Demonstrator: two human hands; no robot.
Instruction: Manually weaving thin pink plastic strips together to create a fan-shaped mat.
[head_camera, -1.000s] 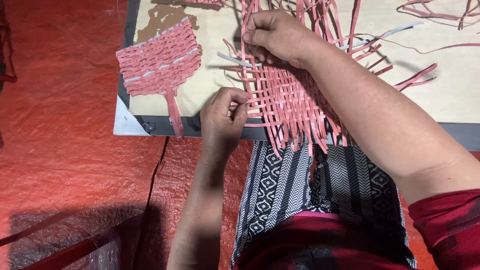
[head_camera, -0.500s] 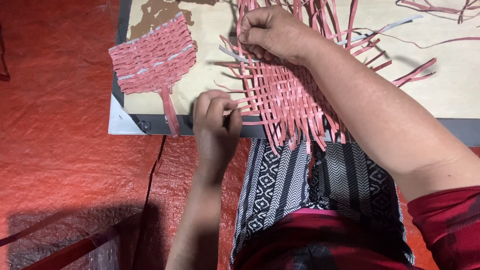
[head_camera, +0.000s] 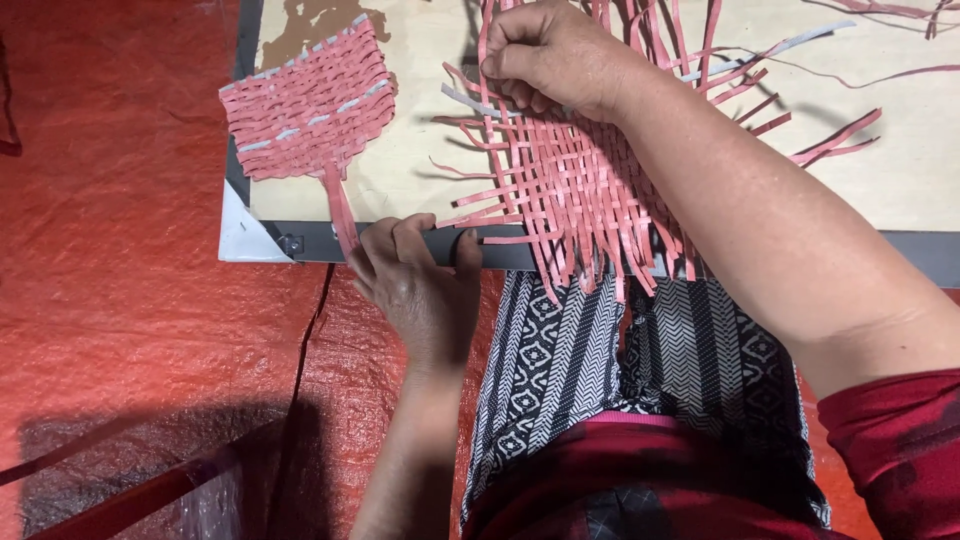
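1. Red woven tarpaulin (head_camera: 130, 330) is spread over the floor on the left, with the table (head_camera: 420, 180), a pale board in a dark frame, set upon it.
2. Near the board's left corner a finished small woven piece (head_camera: 310, 100) of pink strips is laid flat, well apart from the work.
3. The left hand (head_camera: 415, 280) is rested on the table's dark front edge, fingers curled loosely over it and nothing held; the board is best kept steadied this way while weaving is done.
4. The half-woven mat (head_camera: 575, 190) of pink strips is spread on the table in the middle, its loose ends hanging over the edge above the patterned black-and-white cloth (head_camera: 640, 350) on the lap.
5. The right hand (head_camera: 550, 55) is closed on the mat's upper part, fingertips pinched on strips there; which strip is gripped cannot be told.
6. Crossings should be pressed snug, and the strips kept flat and untwisted, so that gaps are avoided.
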